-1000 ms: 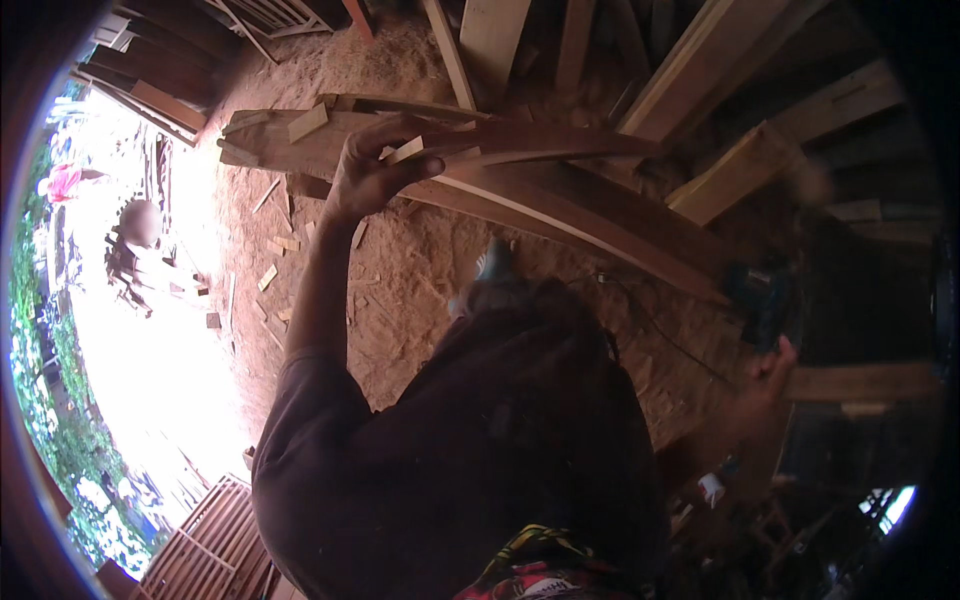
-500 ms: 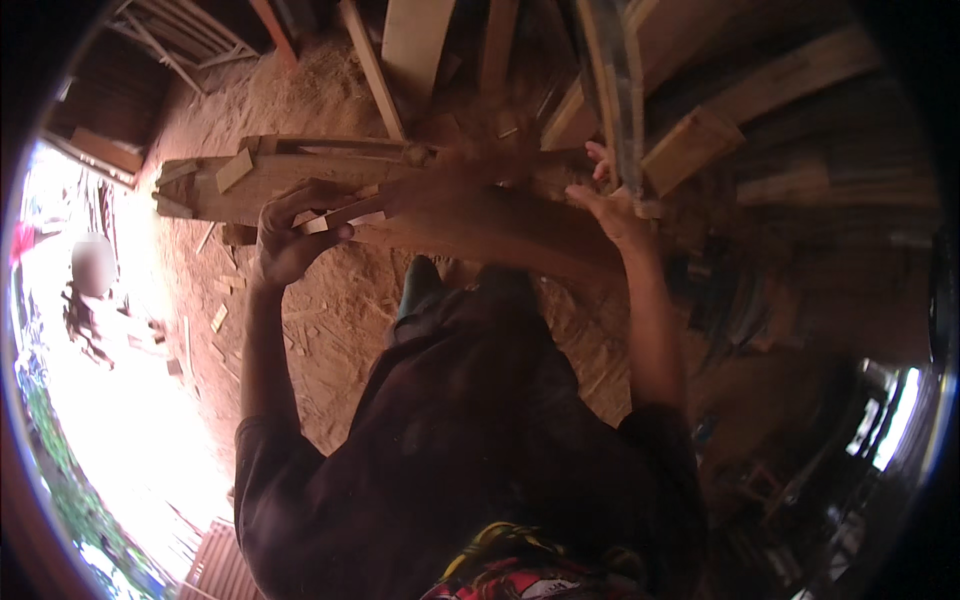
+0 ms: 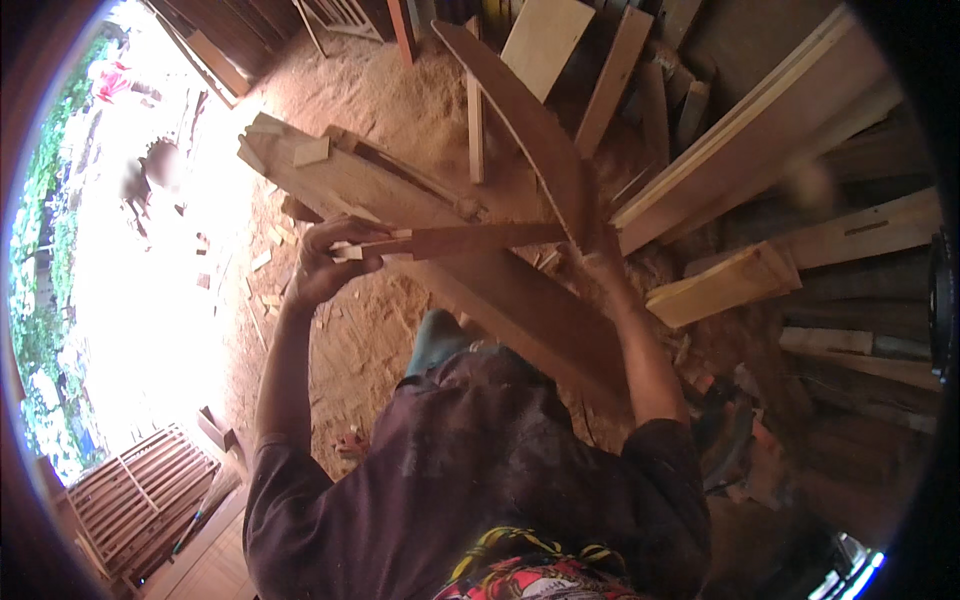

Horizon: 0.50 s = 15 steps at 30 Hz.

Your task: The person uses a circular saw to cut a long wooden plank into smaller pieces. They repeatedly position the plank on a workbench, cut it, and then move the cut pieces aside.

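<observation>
My left hand (image 3: 332,262) is closed around the pale, notched end of a narrow wooden slat (image 3: 475,238). The slat runs across in front of me toward my right hand (image 3: 597,262). That hand is closed at the lower end of a long curved wooden board (image 3: 535,125), which rises away from me and tapers at its far tip. Slat and curved board meet near my right fingers; I cannot tell if they are joined. Below both lies a thick wooden beam (image 3: 500,300), slanting from far left to near right.
A small wood block (image 3: 312,152) rests on the beam's far end. Planks (image 3: 750,130) lean at the right, with a pale timber piece (image 3: 722,287) jutting inward. Sawdust and offcuts cover the ground (image 3: 350,365). A slatted wooden frame (image 3: 140,490) stands lower left. People are outside, far left.
My view has turned, so the beam now slants. My right hand's fingers, spread before, are now closed at the curved board. My left hand still holds the slat.
</observation>
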### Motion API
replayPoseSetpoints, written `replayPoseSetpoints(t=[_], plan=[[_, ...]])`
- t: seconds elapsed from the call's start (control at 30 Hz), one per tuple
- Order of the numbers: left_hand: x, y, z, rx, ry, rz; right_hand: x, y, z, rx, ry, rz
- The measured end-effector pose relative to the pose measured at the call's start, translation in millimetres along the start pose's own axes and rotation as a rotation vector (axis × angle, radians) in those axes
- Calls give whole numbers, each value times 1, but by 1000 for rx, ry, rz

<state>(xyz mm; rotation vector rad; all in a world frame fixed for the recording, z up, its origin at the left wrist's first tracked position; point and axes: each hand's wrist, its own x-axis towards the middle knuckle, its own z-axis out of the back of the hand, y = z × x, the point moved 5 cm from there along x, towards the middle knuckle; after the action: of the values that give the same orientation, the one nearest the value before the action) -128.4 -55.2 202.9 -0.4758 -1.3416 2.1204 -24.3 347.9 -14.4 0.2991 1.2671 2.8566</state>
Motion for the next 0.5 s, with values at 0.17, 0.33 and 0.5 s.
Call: replayPoseSetpoints(t=[0.17,0.33,0.5], plan=[[-2,-10,-20,97,-72,-5,6,-38,-39,-198,65,133],[14,-30,-26,150,-64,-194,8,-55,-55,144,227,-236],[9,-33,5,144,-318,97,17,46,10,-457,-63,314]])
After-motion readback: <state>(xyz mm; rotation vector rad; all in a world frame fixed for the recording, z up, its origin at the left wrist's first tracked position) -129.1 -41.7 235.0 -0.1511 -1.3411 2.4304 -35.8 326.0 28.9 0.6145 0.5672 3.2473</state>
